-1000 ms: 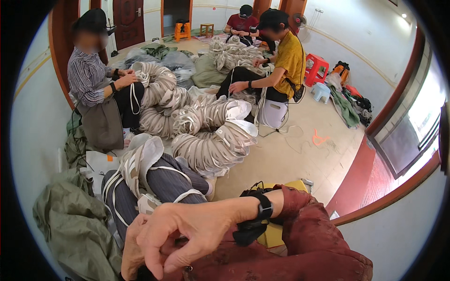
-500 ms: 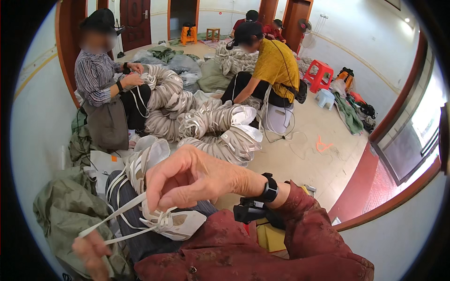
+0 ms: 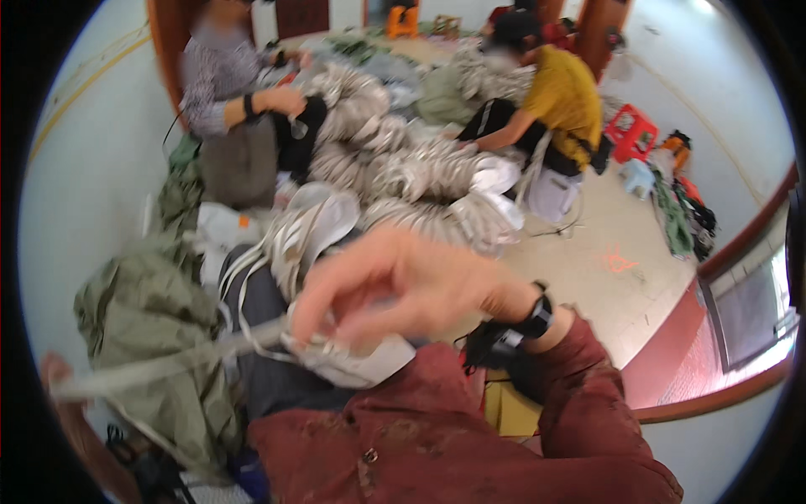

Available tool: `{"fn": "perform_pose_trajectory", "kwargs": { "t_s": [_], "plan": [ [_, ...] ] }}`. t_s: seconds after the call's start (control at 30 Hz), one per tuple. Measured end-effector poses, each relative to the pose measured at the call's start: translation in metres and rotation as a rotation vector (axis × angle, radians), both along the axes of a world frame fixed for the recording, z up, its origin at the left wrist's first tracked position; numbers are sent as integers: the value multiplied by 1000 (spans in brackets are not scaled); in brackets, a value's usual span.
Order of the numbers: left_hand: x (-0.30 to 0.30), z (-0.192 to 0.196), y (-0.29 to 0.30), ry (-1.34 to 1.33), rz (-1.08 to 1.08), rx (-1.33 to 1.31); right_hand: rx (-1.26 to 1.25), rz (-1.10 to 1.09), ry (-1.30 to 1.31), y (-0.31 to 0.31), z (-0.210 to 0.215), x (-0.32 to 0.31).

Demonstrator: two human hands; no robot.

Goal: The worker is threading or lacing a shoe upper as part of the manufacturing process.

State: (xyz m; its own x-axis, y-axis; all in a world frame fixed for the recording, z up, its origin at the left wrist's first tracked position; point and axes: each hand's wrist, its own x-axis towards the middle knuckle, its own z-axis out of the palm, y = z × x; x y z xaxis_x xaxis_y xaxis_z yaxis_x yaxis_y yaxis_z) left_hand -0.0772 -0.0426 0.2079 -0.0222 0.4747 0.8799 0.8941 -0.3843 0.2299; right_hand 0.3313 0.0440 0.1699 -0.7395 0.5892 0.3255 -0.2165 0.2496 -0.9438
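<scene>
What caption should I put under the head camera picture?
A pale lace runs from the right hand to the left hand, before stacked shoes.

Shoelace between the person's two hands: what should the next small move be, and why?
Probably ease the left hand inward toward the sneaker under the right hand: the pale shoelace, though blurred, runs nearly straight between both hands, with little slack showing.
</scene>
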Motion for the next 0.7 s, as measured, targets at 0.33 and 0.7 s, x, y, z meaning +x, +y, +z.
{"fn": "perform_pose_trajectory", "kwargs": {
  "t_s": [0.33,0.7],
  "plan": [
    [-41,-35,165,-99,-191,-701,187,-368,-186,98,-58,31],
    [118,-115,112,-1,-747,-826,160,-287,-696,57,-110,14]
  ]
}}
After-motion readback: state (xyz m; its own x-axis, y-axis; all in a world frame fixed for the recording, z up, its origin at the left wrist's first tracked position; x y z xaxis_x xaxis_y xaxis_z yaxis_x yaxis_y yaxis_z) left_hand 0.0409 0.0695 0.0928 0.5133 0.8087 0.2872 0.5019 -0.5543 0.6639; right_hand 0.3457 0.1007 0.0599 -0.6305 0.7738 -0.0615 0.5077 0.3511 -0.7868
